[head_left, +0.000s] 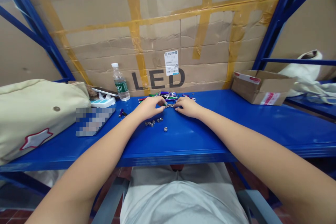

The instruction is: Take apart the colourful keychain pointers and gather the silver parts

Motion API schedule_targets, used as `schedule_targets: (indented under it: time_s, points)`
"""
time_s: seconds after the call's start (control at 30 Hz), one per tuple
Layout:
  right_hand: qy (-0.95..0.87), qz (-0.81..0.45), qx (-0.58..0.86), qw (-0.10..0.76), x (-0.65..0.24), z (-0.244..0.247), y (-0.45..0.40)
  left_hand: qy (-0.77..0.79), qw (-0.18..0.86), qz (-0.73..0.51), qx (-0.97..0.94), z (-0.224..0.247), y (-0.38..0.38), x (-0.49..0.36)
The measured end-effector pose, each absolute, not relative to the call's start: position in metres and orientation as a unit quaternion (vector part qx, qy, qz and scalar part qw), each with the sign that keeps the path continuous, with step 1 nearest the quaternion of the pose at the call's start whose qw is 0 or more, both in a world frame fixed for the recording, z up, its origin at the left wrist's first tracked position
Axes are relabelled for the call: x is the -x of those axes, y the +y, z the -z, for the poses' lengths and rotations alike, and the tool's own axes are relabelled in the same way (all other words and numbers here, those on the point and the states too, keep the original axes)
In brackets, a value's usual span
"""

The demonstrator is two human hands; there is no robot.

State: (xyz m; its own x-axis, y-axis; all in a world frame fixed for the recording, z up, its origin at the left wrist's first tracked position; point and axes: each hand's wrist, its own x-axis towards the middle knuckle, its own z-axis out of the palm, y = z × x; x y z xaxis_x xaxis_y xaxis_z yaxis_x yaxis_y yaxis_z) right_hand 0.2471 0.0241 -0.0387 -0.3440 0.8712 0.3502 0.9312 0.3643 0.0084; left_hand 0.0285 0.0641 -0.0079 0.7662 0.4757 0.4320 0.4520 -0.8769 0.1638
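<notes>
My left hand (pixel 152 107) rests on the blue tabletop, its thumb and forefinger apart in a C shape. Beside those fingertips lie small silver metal pieces (pixel 169 105) in a short row. From the other side my right hand (pixel 187 107) reaches to the row, fingers bent and fingertips at its right end; I see nothing gripped in it. Closer to me are several more loose silver metal pieces (pixel 151 123) and a separate silver metal piece (pixel 165 129). Just behind both hands lies a pile of coloured slim tubes with metal clips (pixel 168 94), partly hidden by my fingers.
A water bottle (pixel 121 83), a white power strip (pixel 103 102), a blurred flat item (pixel 95 121) and a cream bag (pixel 39 115) stand left. At the right is an open cardboard box (pixel 262 87). A large cardboard sheet (pixel 105 49) closes off the back.
</notes>
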Motion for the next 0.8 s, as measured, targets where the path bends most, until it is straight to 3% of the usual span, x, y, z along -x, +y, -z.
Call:
schedule_targets:
  time_s: [0.3,0.57,0.8]
  points:
    - [-0.809,0.039,0.552,0.197,-0.245,0.036,0.025,0.203,0.019,-0.211,-0.956,0.005,0.060,-0.028]
    - [-0.739,-0.080,0.462,0.483,-0.232,0.029,0.011,0.229,0.080,-0.243,-0.939,0.011,0.064,-0.029]
    - [-0.742,-0.096,0.438,0.498,-0.223,0.027,0.004,0.231,0.146,-0.268,-0.924,0.011,0.060,-0.032]
